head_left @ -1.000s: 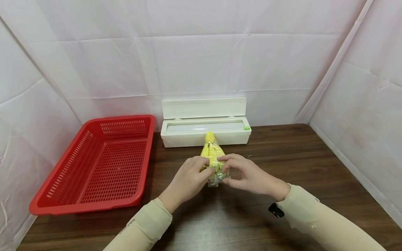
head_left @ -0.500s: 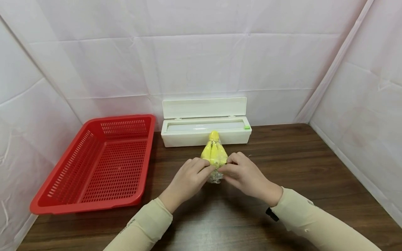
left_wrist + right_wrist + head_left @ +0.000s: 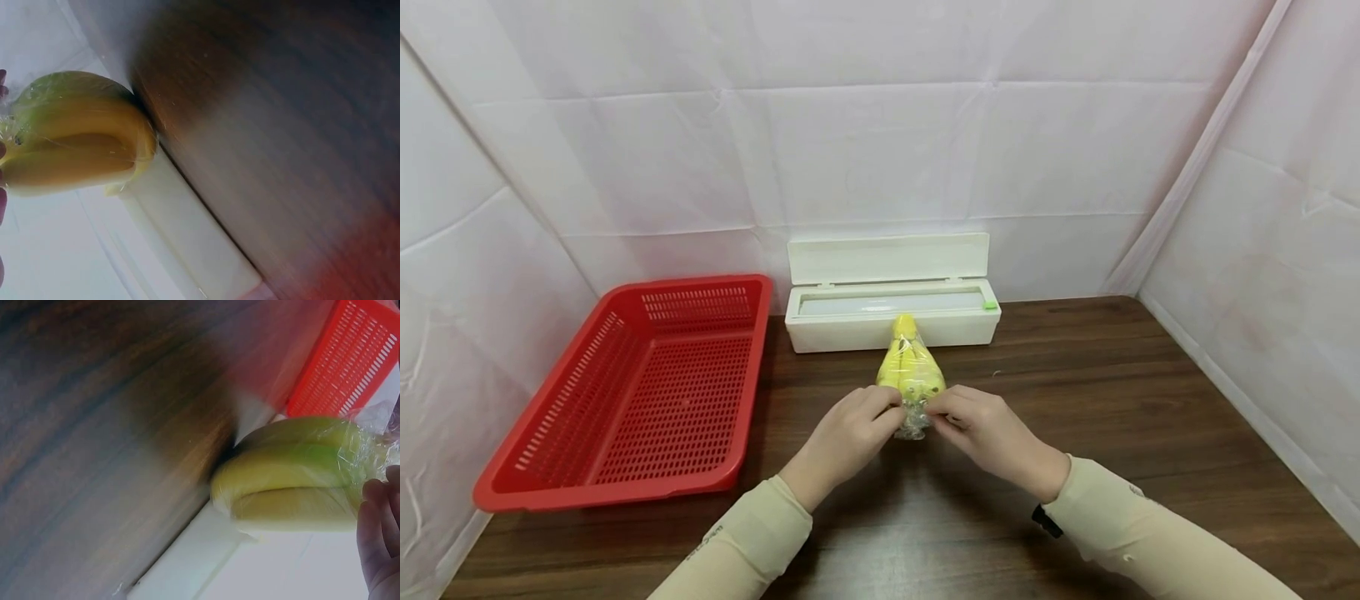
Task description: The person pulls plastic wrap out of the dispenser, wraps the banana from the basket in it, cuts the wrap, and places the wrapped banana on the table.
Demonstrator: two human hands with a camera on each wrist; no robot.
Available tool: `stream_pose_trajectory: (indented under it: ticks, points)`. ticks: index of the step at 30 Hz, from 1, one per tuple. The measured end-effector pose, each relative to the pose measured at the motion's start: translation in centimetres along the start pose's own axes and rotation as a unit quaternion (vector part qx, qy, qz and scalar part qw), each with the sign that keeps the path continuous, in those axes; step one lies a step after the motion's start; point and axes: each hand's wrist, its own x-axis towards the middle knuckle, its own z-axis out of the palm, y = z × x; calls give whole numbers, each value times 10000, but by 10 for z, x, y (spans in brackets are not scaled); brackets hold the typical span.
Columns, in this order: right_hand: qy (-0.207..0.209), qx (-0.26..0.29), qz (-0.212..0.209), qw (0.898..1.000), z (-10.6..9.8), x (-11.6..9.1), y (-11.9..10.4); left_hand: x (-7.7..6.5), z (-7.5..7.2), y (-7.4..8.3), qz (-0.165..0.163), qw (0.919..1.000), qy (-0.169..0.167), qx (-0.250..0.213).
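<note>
A bunch of bananas [image 3: 912, 367] lies in the middle of the head view, wrapped in clear, shiny cling film [image 3: 913, 421]. Its yellow stem end points toward the white box, overlapping the box front in this view. At the near end the film is bunched into a crumpled tail. My left hand [image 3: 852, 432] pinches this tail from the left with thumb and fingers. From the right, my right hand [image 3: 991, 432] pinches it too. Both wrist views show the bananas [image 3: 81, 134] under the film, and in the right wrist view the right fingers [image 3: 373, 528] are at the gathered film.
Behind the bananas stands a long white cling film dispenser box [image 3: 850, 333], lid raised, with a green slider at its right end. A red perforated plastic basket [image 3: 745, 417] sits to the left on the dark wooden table [image 3: 1097, 375]. White cloth walls enclose the back and sides.
My right hand has come in from loosely spread fingers to a pinch on the film tail. The bananas' stem end swung slightly right, then back left. My left hand has shifted little.
</note>
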Motion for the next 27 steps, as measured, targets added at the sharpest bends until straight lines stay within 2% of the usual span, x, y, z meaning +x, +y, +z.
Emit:
stream_pose_trajectory:
  ticks: [6,13,19,22,27]
  points:
    - [163,174,-189,9995,6,-4,0,0,1,0,-41,9996,19,288]
    - [214,200,-98,9995,11,-5,-3,0,2,-1,-168,9978,-171,619]
    - [237,-160,57,9996,13,-4,-4,-2,2,-2,-175,9985,-354,389]
    - [258,-304,0,9992,14,-3,-4,-4,2,-3,-201,9986,-467,162]
    - [201,-540,-142,9982,14,-3,-3,-6,2,-5,-223,9972,-709,37]
